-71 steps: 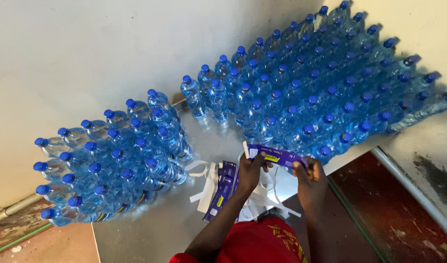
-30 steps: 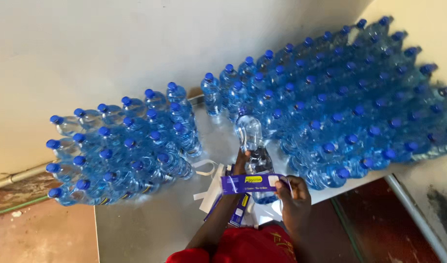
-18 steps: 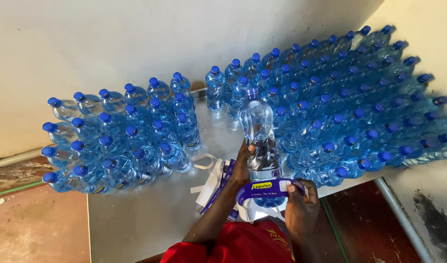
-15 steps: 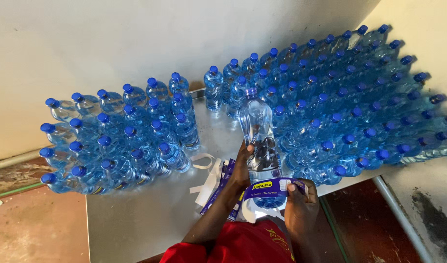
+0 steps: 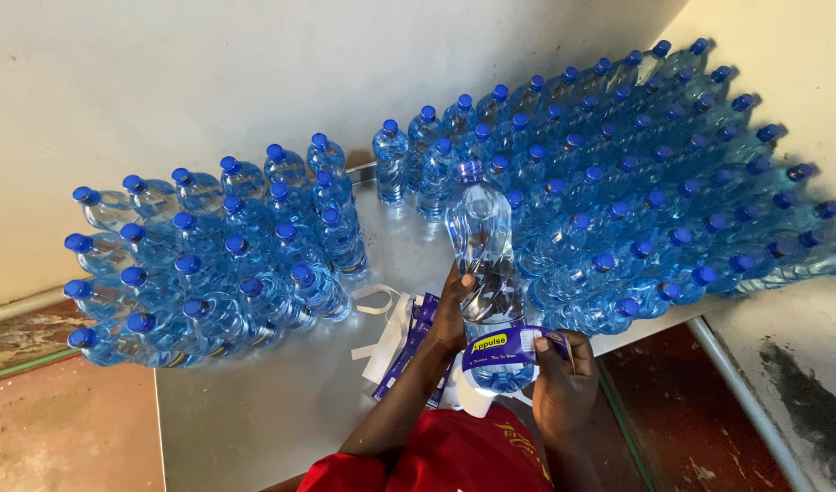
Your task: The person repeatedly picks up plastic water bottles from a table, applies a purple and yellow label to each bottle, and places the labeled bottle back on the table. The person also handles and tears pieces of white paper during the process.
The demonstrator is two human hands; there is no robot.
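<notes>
My left hand grips a clear plastic water bottle with a blue cap, held tilted above the table's near edge. My right hand presses a purple label with a yellow patch around the bottle's lower body. The label curves partly round the bottle, and its right end lies under my fingers. Both hands are close together, just in front of my red shirt.
A metal table carries two blocks of blue-capped bottles: a smaller one at the left and a large one at the right. Spare purple labels and white backing strips lie between them. A pale wall stands behind.
Earlier I held only the label in both hands. Since then my left hand took a bottle and raised it, and my right hand has wrapped the label closer round it.
</notes>
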